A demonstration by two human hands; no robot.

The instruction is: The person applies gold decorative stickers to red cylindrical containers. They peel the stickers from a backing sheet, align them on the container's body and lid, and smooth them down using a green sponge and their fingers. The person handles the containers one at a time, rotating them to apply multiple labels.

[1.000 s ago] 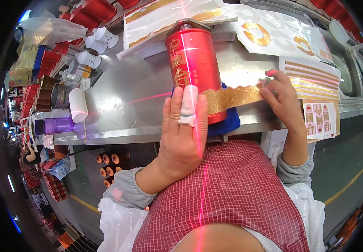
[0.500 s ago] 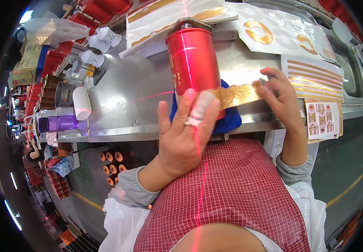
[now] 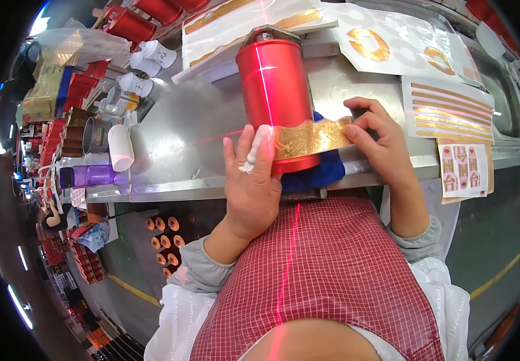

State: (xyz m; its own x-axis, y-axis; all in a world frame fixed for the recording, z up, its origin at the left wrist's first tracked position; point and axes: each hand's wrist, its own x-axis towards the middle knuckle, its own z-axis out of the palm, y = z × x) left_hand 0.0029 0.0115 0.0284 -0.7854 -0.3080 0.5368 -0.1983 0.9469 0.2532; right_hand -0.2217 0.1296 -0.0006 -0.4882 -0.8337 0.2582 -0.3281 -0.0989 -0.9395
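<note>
Left hand (image 3: 249, 180) lies flat and spread against the near left side of the red can (image 3: 276, 90), a bandaged finger (image 3: 259, 147) pressing the left end of the gold band (image 3: 309, 138) that wraps the can's lower part. Right hand (image 3: 379, 141) has its fingertips pinched on the band's right end, holding it to the can, which lies on a blue cloth (image 3: 314, 174) at the near edge of the steel bench (image 3: 188, 138). Gold sticker sheets (image 3: 446, 108) lie to the right, and a white cup (image 3: 120, 147) with a purple bottle (image 3: 91, 175) to the left.
</note>
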